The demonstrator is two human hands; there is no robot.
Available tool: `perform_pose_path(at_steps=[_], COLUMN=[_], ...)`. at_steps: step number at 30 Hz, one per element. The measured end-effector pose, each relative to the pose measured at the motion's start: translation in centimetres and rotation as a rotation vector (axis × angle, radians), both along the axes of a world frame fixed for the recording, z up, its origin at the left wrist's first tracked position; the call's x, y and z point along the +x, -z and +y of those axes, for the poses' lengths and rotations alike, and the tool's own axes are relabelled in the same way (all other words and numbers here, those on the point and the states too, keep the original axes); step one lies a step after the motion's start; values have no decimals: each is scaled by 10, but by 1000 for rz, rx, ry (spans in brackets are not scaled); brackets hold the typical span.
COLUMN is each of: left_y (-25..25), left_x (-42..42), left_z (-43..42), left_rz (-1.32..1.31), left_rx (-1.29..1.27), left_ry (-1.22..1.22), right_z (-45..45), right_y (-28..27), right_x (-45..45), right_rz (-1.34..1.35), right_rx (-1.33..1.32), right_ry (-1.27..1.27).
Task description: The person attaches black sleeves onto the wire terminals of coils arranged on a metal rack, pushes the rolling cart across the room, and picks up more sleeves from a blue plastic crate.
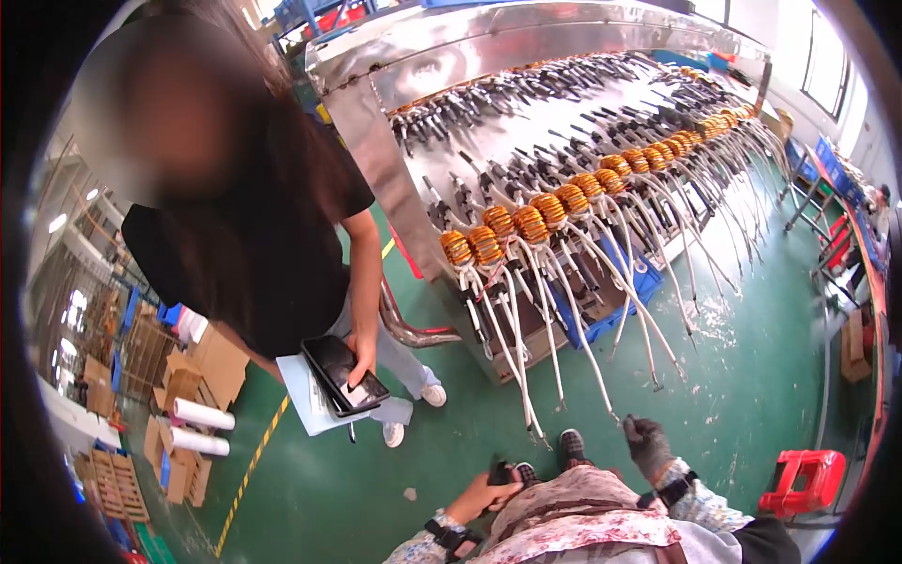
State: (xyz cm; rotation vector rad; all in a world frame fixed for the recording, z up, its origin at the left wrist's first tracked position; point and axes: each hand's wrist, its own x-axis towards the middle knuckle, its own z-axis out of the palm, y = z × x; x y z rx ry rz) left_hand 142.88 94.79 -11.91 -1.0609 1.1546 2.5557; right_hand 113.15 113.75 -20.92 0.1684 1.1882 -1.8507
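Observation:
My left hand point(477, 498), bare, is low in front of my patterned apron point(573, 503). Its fingers are closed around a small black object point(504, 473) whose kind I cannot make out. My right hand point(648, 447) wears a grey glove and is raised to the right, fingers curled; whether anything is inside them is hidden. Close to it hangs the bare end of a white cable point(590, 362). Above, a row of copper-wound ring coils point(532, 224) lies along the edge of a metal bench point(362, 127), with many white cables dangling over the front.
At left stands a person point(254, 235) holding a black wallet-like case point(329, 371) and papers point(305, 399). A blue crate point(615, 296) is under the bench. A red stool point(803, 482) stands at right. Cardboard boxes point(211, 367) and white rolls point(202, 414) lie far left.

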Motion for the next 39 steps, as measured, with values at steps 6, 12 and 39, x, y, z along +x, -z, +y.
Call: perform_pose_path(at_steps=[6,12,39], left_y=[-39,-72,-76], left_x=[14,-15,-29], left_z=[-13,-2,-4], left_rz=[30,267,190], left_rx=[-61,-92,-158], left_ry=[-319,-519,-640], right_z=[-55,-160,-227], right_y=[-247,-219,-206], right_x=[55,91,93], right_rz=[724,744,583], right_rx=[68,-320,-125], right_ry=[-781,-969,-502])
